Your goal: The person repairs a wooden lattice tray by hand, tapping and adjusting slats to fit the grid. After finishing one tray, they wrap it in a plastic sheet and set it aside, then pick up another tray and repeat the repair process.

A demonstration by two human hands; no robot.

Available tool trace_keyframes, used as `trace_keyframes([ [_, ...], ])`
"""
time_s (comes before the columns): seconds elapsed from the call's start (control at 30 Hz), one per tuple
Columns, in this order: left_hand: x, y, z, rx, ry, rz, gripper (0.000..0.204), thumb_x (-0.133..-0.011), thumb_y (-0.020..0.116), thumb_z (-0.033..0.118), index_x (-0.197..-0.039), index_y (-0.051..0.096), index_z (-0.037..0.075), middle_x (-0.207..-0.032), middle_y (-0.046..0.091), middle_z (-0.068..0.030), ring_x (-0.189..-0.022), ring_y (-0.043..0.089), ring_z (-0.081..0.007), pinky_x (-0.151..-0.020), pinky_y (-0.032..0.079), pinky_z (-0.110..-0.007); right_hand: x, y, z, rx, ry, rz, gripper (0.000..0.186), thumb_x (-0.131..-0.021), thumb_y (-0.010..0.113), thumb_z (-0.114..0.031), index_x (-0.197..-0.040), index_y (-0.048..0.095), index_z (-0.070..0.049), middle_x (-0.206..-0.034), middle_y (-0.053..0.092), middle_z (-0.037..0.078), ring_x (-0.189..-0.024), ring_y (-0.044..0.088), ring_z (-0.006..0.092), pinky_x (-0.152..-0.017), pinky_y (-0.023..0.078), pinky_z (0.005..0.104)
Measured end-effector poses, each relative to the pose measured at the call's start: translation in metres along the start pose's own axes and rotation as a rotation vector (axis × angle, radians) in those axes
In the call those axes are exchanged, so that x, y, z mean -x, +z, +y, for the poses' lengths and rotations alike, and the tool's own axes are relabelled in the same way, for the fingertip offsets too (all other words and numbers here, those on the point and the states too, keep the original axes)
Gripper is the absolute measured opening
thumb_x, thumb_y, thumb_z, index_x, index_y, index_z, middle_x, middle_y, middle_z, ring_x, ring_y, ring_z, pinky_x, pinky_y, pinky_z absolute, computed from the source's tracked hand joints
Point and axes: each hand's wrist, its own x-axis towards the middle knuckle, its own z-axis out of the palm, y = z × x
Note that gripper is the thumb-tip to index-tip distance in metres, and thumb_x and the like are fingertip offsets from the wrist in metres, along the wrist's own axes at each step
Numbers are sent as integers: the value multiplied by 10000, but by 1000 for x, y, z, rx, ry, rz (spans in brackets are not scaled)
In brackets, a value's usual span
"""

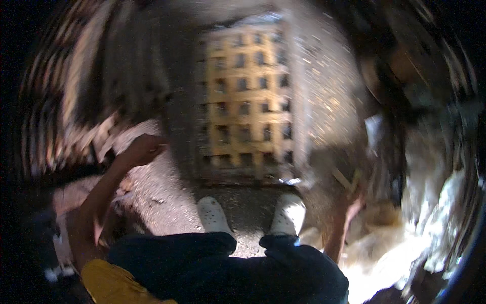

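Observation:
My left hand [146, 150] hangs over the ground to the left, its fingers curled together, and no object shows in it. On the other side my right hand [356, 196] is smeared by motion, so its fingers cannot be made out. A pale thin strip [342, 178] shows right beside it; whether the hand holds it is unclear. Between and beyond my hands, a yellow frame [251, 96] with rows of square dark openings lies on the ground, apart from both hands.
My white perforated clogs [213, 215] stand just before the frame's near edge. Blurred stacked pieces [83, 76] line the left side. Crumpled whitish sheeting [430, 233] lies brightly lit at the right. Gritty ground [329, 96] runs along the frame's right side.

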Motion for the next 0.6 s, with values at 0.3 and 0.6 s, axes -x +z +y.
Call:
trace_keyframes([
  [0.3, 73, -4, 50, -20, -282, 1004, 158, -918, 748, 262, -985, 761, 119, -883, 720, -77, -811, 692, -277, -734, 552, -402, -51, 18, 7, -84, -73, -83, 474, -913, 649, -194, -1348, 575, -23, -1204, 633, 226, -1119, 588, 422, -958, 503, 501],
  [0.6, 97, -82, -17, -231, -375, 1526, 474, -786, 864, 168, -1214, 668, 113, -1189, 655, -137, -1109, 619, -353, -947, 523, -424, -75, 16, 20, -91, -281, -144, 470, -917, 654, -230, -1335, 582, -26, -1188, 634, 217, -1112, 583, 412, -936, 511, 507],
])
